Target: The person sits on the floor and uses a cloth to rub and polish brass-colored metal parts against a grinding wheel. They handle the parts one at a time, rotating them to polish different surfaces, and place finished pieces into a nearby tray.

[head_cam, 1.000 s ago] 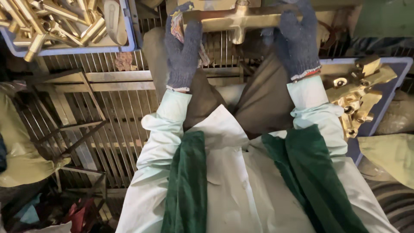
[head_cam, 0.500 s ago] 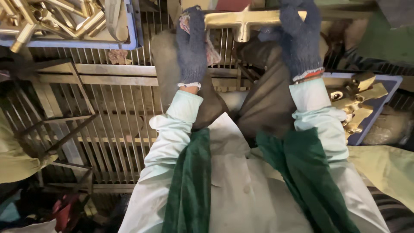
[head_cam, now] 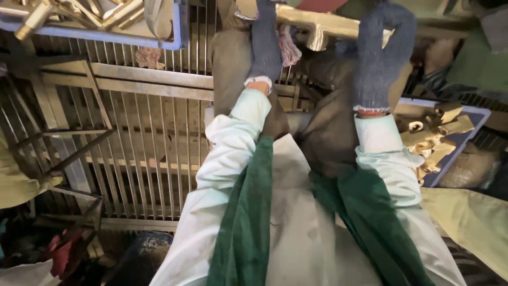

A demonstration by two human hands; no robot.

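Head view, looking down over the person's lap. Both hands wear dark blue knit gloves and grip one brass casting, a long bar with a short downward stub at its middle, held level at the top of the frame above a metal grate. The left hand is closed around the casting's left end, with a scrap of pink-and-white rag bunched just beside it. The right hand is closed over the casting's right end, fingers curled down across it.

Left of the casting, a blue tray holds a heap of similar brass parts. Right of and below the casting, a second blue tray carries more brass pieces, some lying near its rim.

Points of risk, as judged from this view: the casting looks heavy and smooth, and knit gloves give limited friction, so a loosened grip at either end could tip the bar and drop it onto the grate or the lap below. The loose rag beside the left hand could snag or slide between glove and metal. The pieces piled near the rim of the right-hand tray could be knocked off by the right sleeve, which lies just beside them.
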